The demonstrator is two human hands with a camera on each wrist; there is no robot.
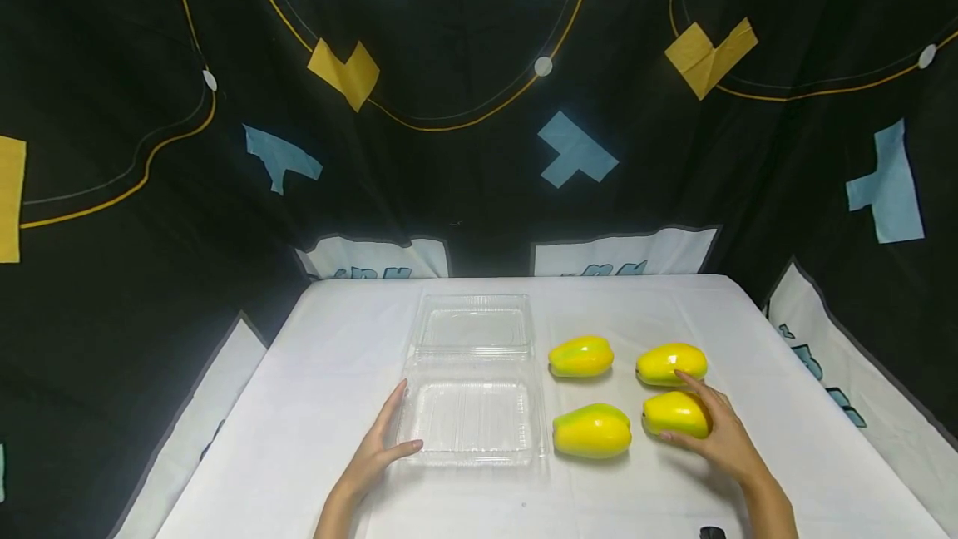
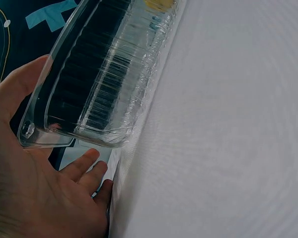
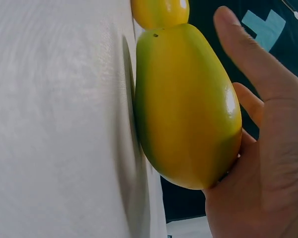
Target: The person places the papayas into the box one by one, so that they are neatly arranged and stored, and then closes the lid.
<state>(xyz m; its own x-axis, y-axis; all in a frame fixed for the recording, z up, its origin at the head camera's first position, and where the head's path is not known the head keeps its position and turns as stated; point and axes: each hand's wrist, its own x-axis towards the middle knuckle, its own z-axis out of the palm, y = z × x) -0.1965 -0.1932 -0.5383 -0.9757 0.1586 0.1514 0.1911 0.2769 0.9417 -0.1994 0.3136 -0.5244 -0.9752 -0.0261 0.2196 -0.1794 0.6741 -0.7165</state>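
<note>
A clear plastic clamshell box (image 1: 473, 414) lies with its lid (image 1: 473, 329) folded back. My left hand (image 1: 372, 449) is at the box's left edge, thumb and fingers spread; in the left wrist view the hand (image 2: 49, 193) is beside the box's corner (image 2: 89, 114). My right hand (image 1: 722, 435) is around the right side of the near-right yellow-green papaya (image 1: 676, 414). In the right wrist view that papaya (image 3: 188, 109) lies against the palm side of the hand (image 3: 283, 148), with the thumb held apart from it. Its other fingers are partly hidden behind the fruit.
More papayas lie on the white table: one (image 1: 671, 364) just behind the right hand's fruit, one (image 1: 581, 357) at back left, one (image 1: 593, 431) at front left, near the box. A small black object (image 1: 712, 532) is at the front edge. A dark curtain (image 1: 464, 190) hangs behind.
</note>
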